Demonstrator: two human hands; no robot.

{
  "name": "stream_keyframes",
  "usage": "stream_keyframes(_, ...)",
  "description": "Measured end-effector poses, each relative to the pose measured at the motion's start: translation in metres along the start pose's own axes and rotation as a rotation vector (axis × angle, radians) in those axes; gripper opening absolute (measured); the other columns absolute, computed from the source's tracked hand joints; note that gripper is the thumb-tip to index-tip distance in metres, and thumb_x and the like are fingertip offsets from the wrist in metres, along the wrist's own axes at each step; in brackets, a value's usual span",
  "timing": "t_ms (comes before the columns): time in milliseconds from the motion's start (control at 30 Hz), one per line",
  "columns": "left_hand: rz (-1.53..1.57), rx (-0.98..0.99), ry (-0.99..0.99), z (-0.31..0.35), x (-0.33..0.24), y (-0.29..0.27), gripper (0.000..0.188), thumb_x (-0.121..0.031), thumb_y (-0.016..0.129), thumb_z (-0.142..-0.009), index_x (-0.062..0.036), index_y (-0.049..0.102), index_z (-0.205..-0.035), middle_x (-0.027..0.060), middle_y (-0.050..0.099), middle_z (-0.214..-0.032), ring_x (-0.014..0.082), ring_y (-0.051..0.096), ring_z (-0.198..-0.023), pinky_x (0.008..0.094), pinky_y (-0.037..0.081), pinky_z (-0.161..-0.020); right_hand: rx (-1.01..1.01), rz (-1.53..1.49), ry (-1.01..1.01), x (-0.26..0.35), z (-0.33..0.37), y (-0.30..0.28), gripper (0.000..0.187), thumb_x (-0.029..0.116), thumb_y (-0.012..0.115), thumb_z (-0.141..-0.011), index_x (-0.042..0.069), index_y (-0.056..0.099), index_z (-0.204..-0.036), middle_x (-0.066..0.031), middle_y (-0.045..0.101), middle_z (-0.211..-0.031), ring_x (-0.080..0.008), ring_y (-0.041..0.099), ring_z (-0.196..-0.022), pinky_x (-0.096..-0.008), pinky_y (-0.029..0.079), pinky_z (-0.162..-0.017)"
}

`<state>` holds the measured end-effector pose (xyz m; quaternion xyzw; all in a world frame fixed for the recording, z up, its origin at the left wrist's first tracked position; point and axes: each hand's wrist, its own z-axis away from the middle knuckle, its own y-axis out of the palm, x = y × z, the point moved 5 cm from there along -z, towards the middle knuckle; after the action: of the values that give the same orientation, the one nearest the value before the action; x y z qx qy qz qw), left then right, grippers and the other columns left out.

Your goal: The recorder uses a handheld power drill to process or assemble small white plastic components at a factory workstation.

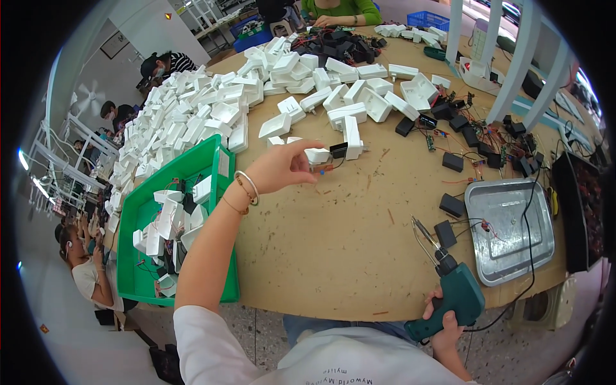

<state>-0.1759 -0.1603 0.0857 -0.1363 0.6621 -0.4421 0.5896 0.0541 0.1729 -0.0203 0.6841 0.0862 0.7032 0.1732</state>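
At two o'clock from the person's left hand (280, 169), thumb and fingers curved but parted, sits a white plug housing (352, 137), long axis twelve-to-six; the farther right hand (447, 329) grips a green soldering gun (463, 296).

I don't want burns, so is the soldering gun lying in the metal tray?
No, the right hand holds the soldering gun by its handle, outside the tray.
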Motion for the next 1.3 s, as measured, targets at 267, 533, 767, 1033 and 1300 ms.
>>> stream_keyframes(267, 0.217, -0.156, 0.041, -0.007, 0.006, 0.031, 0.029, -0.023, 0.071, -0.083, -0.0069, 0.068, -0.107, 0.0048, 0.066, -0.087, 0.0139, 0.06, -0.076, 0.0278, 0.05, -0.07, 0.057, 0.014, -0.003, -0.001, 0.0, -0.001, 0.063, 0.046, 0.064, -0.084, -0.007, 0.051, -0.115, -0.0126, 0.055, -0.1, -0.0168, 0.058, -0.068, -0.0349, 0.047, -0.08)
stream_keyframes(533, -0.357, -0.623, -0.048, -0.1, 0.002, 0.05, 0.064, -0.046, 0.075, -0.073, 0.0038, 0.062, -0.111, 0.0171, 0.068, -0.093, 0.0309, 0.065, -0.089, 0.0376, 0.051, -0.078, 0.045, 0.015, -0.025, 0.0, 0.003, 0.001, 0.063, 0.048, 0.064, -0.084, -0.006, 0.051, -0.115, -0.0129, 0.056, -0.1, -0.0169, 0.058, -0.065, -0.0368, 0.046, -0.083)
stream_keyframes(767, 0.292, -0.686, 0.154, -0.067, -0.036, 0.029, 0.035, -0.032, 0.076, -0.074, -0.0006, 0.061, -0.076, 0.0229, 0.055, -0.122, 0.0336, 0.054, -0.114, 0.0374, 0.045, -0.09, 0.036, 0.044, -0.138, -0.004, 0.01, -0.001, 0.064, 0.052, 0.062, -0.083, -0.004, 0.051, -0.112, -0.0131, 0.057, -0.099, -0.0158, 0.057, -0.062, -0.0354, 0.046, -0.077)
stream_keyframes(1033, 0.015, -0.441, 0.131, 0.056, -0.061, 0.107, 0.048, -0.024, 0.082, -0.069, -0.0029, 0.054, -0.103, 0.0224, 0.052, -0.122, 0.038, 0.047, -0.115, 0.0421, 0.041, -0.093, 0.051, 0.031, -0.079, -0.007, 0.006, -0.005, 0.066, 0.053, 0.061, -0.084, -0.004, 0.049, -0.115, -0.0135, 0.055, -0.103, -0.0157, 0.057, -0.068, -0.0341, 0.045, -0.078)
stream_keyframes(1300, -0.54, -0.453, 0.134, 0.078, -0.07, 0.117, 0.098, -0.025, 0.081, -0.066, -0.0086, 0.029, -0.147, 0.016, 0.055, -0.117, 0.0352, 0.049, -0.107, 0.04, 0.044, -0.091, 0.039, 0.04, -0.13, 0.002, 0.002, 0.0, 0.066, 0.053, 0.061, -0.085, -0.004, 0.052, -0.117, -0.0117, 0.057, -0.099, -0.0153, 0.057, -0.071, -0.0317, 0.045, -0.072)
